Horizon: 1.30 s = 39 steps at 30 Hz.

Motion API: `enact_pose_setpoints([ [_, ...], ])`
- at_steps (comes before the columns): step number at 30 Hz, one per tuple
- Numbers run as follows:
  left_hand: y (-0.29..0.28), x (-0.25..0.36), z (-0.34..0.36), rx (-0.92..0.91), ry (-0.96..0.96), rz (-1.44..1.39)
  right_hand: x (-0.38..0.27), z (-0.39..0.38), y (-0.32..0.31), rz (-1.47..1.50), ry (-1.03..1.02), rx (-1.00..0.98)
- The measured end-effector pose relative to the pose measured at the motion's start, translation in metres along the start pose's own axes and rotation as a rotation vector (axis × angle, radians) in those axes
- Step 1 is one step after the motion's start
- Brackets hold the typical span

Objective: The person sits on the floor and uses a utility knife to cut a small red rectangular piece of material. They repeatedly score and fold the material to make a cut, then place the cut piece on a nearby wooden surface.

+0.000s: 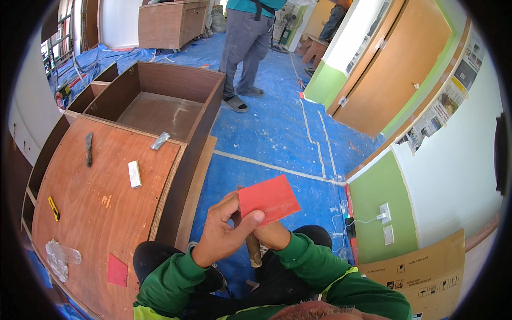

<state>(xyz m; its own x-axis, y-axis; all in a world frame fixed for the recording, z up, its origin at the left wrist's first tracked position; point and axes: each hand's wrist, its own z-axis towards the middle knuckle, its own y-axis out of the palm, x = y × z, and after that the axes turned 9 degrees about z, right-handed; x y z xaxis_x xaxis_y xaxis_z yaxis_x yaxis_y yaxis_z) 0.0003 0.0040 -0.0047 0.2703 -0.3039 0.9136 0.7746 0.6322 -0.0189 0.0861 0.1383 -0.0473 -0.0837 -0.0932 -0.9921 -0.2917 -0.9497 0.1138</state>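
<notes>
My left hand [224,224] pinches a red flat card [269,198], thumb across its face. Behind and below the card, my right hand [272,237] is closed on a worn wooden handle [254,255], whose top is hidden. To my left, a curved wooden panel [98,192] bears a yellow utility knife [53,208], a dark slim tool [88,149], a white block [134,174], a small grey packet [160,141], crumpled clear plastic [58,258] and another red piece [117,269].
An open brown cabinet [160,110] lies beside the panel. A person in grey trousers [242,53] stands on blue floor sheeting [256,136] ahead. At right are a door [389,69], a socket [385,213] with charger cables and a cardboard sheet [410,280]. A ladder [58,53] stands far left.
</notes>
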Motion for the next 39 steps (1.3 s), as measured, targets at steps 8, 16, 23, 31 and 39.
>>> enact_pose_setpoints([
  [8, 0.000, -0.001, 0.001, 0.011, 0.025, -0.001, -0.008, 0.001, 0.005, -0.020, 0.015, 0.013],
  [16, -0.001, -0.001, 0.001, -0.002, 0.012, 0.015, -0.012, 0.000, 0.005, 0.061, 0.060, 0.026],
  [23, -0.007, 0.010, -0.002, -0.027, -0.197, -0.177, -0.025, -0.003, 0.013, 0.140, 0.195, 0.104],
  [31, -0.057, -0.003, 0.026, 0.408, -0.177, -0.415, -0.059, 0.003, 0.029, 0.469, 0.227, 0.224],
  [39, -0.070, -0.003, 0.031, 0.406, -0.184, -0.439, -0.062, 0.000, 0.022, 0.328, 0.110, 0.246],
])
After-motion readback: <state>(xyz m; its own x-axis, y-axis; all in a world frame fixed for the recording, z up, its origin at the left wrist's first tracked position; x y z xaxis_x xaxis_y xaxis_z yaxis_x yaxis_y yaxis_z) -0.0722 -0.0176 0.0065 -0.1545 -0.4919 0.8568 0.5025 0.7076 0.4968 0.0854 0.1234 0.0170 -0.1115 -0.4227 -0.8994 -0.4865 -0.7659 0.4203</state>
